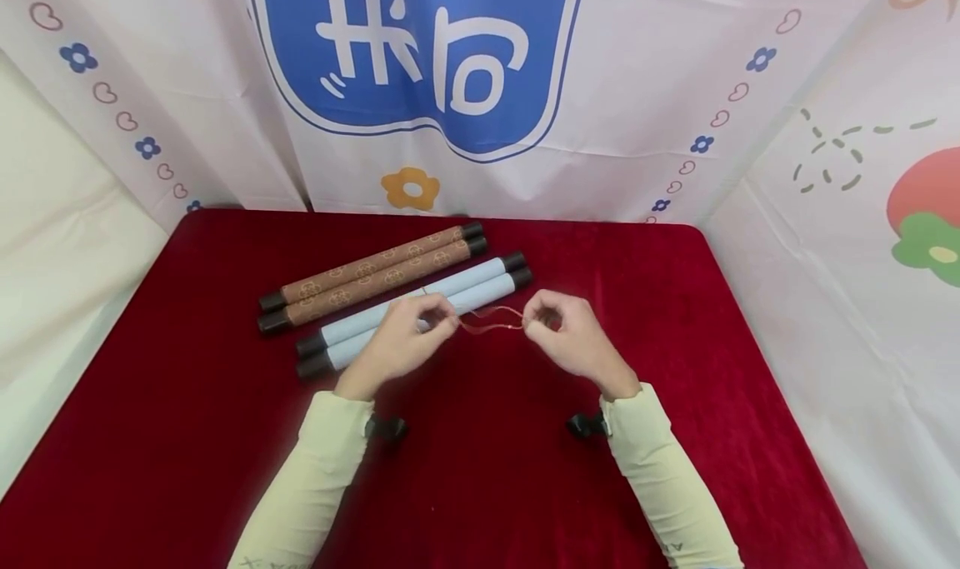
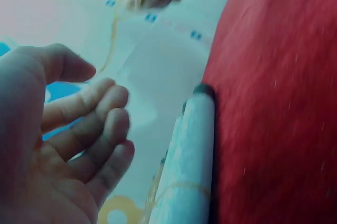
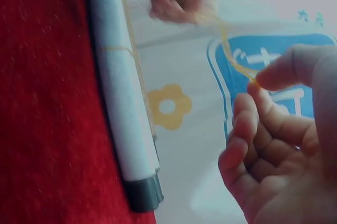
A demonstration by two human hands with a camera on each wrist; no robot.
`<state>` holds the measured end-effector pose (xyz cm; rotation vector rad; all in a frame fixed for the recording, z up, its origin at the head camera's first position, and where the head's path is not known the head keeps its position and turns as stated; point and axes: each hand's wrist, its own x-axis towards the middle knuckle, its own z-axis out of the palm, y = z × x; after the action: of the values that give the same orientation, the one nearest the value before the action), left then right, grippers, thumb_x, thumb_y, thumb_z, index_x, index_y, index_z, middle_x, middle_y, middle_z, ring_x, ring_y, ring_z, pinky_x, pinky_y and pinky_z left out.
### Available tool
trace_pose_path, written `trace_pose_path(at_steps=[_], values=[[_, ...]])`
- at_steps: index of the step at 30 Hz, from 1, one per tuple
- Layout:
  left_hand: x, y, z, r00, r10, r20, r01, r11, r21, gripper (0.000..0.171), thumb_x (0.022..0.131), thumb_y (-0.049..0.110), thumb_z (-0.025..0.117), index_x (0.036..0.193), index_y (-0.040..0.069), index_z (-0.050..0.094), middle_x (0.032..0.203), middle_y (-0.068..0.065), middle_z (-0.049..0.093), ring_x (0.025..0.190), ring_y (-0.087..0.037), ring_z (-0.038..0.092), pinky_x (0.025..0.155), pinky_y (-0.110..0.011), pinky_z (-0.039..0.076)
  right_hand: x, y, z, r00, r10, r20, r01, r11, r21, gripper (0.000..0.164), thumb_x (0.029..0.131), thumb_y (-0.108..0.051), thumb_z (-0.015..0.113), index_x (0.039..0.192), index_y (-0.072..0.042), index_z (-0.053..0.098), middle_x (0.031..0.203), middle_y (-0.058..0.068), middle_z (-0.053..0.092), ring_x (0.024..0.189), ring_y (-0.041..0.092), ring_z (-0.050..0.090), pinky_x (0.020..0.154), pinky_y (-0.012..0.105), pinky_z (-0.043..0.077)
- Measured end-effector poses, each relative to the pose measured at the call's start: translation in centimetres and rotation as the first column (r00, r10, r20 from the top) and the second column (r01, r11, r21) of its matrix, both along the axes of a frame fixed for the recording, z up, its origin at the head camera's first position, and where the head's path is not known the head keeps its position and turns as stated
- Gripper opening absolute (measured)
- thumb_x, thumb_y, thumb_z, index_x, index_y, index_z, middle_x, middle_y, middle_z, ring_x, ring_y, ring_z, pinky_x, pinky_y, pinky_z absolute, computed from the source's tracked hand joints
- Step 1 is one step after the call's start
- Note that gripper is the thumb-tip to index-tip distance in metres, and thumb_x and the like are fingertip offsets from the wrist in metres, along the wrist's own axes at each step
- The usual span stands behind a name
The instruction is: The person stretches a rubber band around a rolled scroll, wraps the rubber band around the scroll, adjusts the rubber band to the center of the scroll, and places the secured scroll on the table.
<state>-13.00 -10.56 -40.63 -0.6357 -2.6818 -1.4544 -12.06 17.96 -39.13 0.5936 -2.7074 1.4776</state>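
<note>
Two hands: seen above a red cloth [image 1: 187,436], a thin orange-red cord [image 1: 491,319] strung slack between them
Left hand [image 1: 401,340]: fingers curled, thumb and forefinger pinched on one end of the cord; held just over the near end of the pale blue scroll pair [image 1: 420,311]; in the left wrist view the fingers [image 2: 100,129] are seen loosely bent beside the blue roll [image 2: 189,155]
Right hand [image 1: 566,331]: fingers curled inward, the other end of the cord pinched at the fingertips; in the right wrist view the cord [image 3: 234,58] is caught between thumb and forefinger [image 3: 263,103]
Cord: looped in a shallow sag between both pinches, just in front of the blue scrolls; a thread-like band is also seen round the blue roll [image 3: 124,103] in the wrist views; whether it is the same cord cannot be told
Blue scrolls: two, laid side by side and touching, dark caps at the ends, slanted across the cloth
Brown scrolls [image 1: 375,276]: two patterned rolls, likewise paired, lying just behind the blue ones
Backdrop [image 1: 420,61]: white cloth with a blue emblem, hung behind the table
</note>
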Motion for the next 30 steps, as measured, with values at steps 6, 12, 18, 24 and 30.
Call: trace_pose_path(at_steps=[6, 12, 18, 24, 30], values=[[0.5, 1.5, -0.1, 0.995, -0.100, -0.026, 0.101, 0.994, 0.047, 0.016, 0.098, 0.018, 0.072, 0.111, 0.010, 0.073, 0.101, -0.002, 0.076, 0.095, -0.015, 0.071, 0.095, -0.049, 0.059, 0.4, -1.0, 0.1, 0.992, 0.126, 0.029, -0.127, 0.992, 0.022, 0.014, 0.091, -0.006, 0.065, 0.086, -0.019, 0.068, 0.083, -0.005, 0.068, 0.077, 0.017, 0.062, 0.072, 0.035, 0.055], [1.1, 2.6, -0.6, 0.976, -0.202, -0.081, 0.200, 0.979, -0.027, 0.034, 0.095, 0.017, 0.075, 0.127, 0.009, 0.070, 0.120, -0.009, 0.075, 0.111, -0.020, 0.070, 0.100, -0.046, 0.057, 0.8, -1.3, 0.1, 0.978, 0.201, 0.050, -0.203, 0.978, 0.040, 0.015, 0.088, -0.006, 0.070, 0.085, -0.021, 0.069, 0.081, -0.005, 0.066, 0.075, 0.016, 0.062, 0.071, 0.034, 0.055], [1.3, 3.4, -1.3, 0.938, -0.312, -0.149, 0.306, 0.950, -0.061, 0.030, 0.095, 0.016, 0.077, 0.124, 0.009, 0.074, 0.118, -0.006, 0.076, 0.113, -0.021, 0.071, 0.100, -0.041, 0.057, 1.1, -1.4, 0.1, 0.963, 0.260, 0.070, -0.263, 0.964, 0.036, 0.016, 0.088, -0.005, 0.073, 0.086, -0.021, 0.070, 0.076, -0.005, 0.062, 0.072, 0.015, 0.060, 0.068, 0.032, 0.055], [1.5, 4.1, -1.7, 0.922, -0.351, -0.166, 0.352, 0.936, -0.021, 0.016, 0.097, 0.016, 0.076, 0.112, 0.011, 0.077, 0.111, 0.000, 0.075, 0.108, -0.018, 0.071, 0.096, -0.038, 0.058, 1.1, -1.2, 0.3, 0.952, 0.297, 0.079, -0.302, 0.952, 0.058, 0.016, 0.089, -0.006, 0.074, 0.086, -0.021, 0.071, 0.074, -0.006, 0.061, 0.070, 0.014, 0.059, 0.067, 0.027, 0.054], [1.4, 4.0, -1.5, 0.940, -0.320, -0.120, 0.321, 0.947, -0.008, 0.004, 0.099, 0.015, 0.074, 0.102, 0.013, 0.076, 0.097, 0.003, 0.074, 0.095, -0.010, 0.070, 0.087, -0.038, 0.059, 0.8, -0.8, 0.4, 0.951, 0.296, 0.087, -0.304, 0.946, 0.109, 0.016, 0.088, -0.006, 0.072, 0.085, -0.021, 0.071, 0.074, -0.006, 0.062, 0.069, 0.013, 0.059, 0.066, 0.032, 0.054]])
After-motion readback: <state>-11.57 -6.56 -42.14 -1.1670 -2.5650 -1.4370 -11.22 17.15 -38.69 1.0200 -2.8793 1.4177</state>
